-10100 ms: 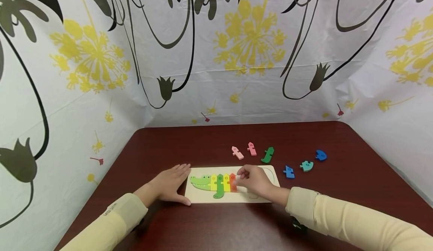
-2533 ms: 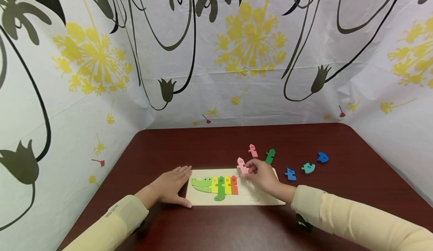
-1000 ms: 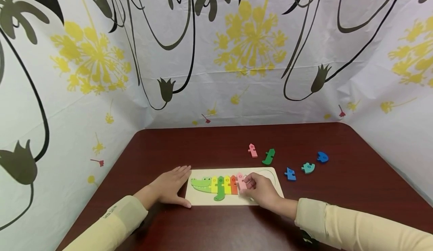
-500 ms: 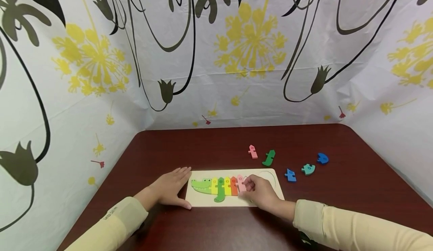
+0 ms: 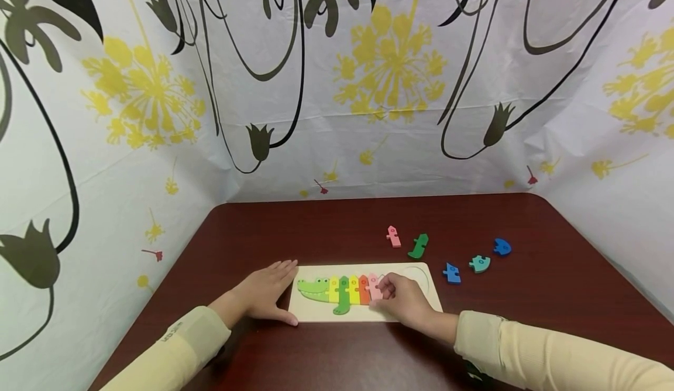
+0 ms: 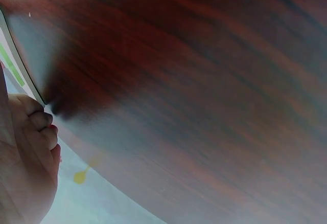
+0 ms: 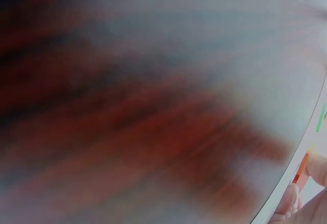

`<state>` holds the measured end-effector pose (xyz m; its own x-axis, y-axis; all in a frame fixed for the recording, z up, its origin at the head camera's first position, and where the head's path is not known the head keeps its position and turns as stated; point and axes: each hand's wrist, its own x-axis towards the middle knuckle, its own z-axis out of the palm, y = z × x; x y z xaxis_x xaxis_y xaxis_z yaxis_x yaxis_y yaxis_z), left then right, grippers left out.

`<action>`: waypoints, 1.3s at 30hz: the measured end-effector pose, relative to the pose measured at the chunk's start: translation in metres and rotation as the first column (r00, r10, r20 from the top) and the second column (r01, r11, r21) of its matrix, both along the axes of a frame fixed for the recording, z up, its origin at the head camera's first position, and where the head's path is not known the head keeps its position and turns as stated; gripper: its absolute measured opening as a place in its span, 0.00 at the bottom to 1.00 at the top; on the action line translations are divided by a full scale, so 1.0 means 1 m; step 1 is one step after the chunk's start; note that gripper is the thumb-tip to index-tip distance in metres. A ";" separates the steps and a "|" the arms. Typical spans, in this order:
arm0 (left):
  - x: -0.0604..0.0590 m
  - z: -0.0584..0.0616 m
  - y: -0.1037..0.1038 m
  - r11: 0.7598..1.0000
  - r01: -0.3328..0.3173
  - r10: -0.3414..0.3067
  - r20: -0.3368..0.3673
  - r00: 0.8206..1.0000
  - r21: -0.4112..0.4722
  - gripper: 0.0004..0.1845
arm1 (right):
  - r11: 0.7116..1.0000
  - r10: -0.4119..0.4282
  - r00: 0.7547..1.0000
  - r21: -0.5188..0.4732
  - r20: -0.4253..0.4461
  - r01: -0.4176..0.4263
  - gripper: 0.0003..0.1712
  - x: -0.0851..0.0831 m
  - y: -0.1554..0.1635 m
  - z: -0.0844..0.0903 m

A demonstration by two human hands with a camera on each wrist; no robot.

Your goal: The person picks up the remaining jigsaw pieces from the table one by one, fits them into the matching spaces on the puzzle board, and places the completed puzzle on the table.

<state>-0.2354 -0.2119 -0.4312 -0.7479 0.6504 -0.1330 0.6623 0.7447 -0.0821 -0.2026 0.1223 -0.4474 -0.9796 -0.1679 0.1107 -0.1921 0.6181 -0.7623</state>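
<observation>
Pinching a pink puzzle piece point(image 5: 374, 286) in curled fingers, the right hand point(image 5: 402, 300) sets it beside the orange segment on the crocodile puzzle board point(image 5: 321, 310), near the desk's point(image 5: 326, 227) front edge. The left hand point(image 5: 263, 292) lies flat, fingers straight, against the board's left edge.

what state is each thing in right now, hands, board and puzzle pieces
left hand: flat, fingers straight, against the board's left edge
right hand: fingers curled on the pink piece
pink piece: in the board beside the orange piece
puzzle board: flat on the table, crocodile part filled, tail end empty
second pink piece: loose on the table
dark green piece: loose
blue piece: loose
teal piece: loose
dark blue piece: loose
</observation>
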 end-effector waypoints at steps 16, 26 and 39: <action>-0.001 0.000 0.000 1.000 0.004 -0.004 -0.004 1.000 -0.009 0.65 | 1.000 0.005 1.000 0.021 0.001 -0.005 0.18 -0.003 -0.001 -0.003; -0.002 -0.001 -0.001 1.000 0.003 -0.004 -0.010 1.000 -0.014 0.65 | 0.999 0.017 1.000 0.031 -0.010 -0.017 0.17 -0.003 -0.001 -0.002; -0.001 -0.002 0.000 1.000 -0.002 0.002 -0.004 1.000 -0.009 0.65 | 0.999 0.027 1.000 0.037 -0.005 -0.027 0.17 -0.003 0.001 -0.003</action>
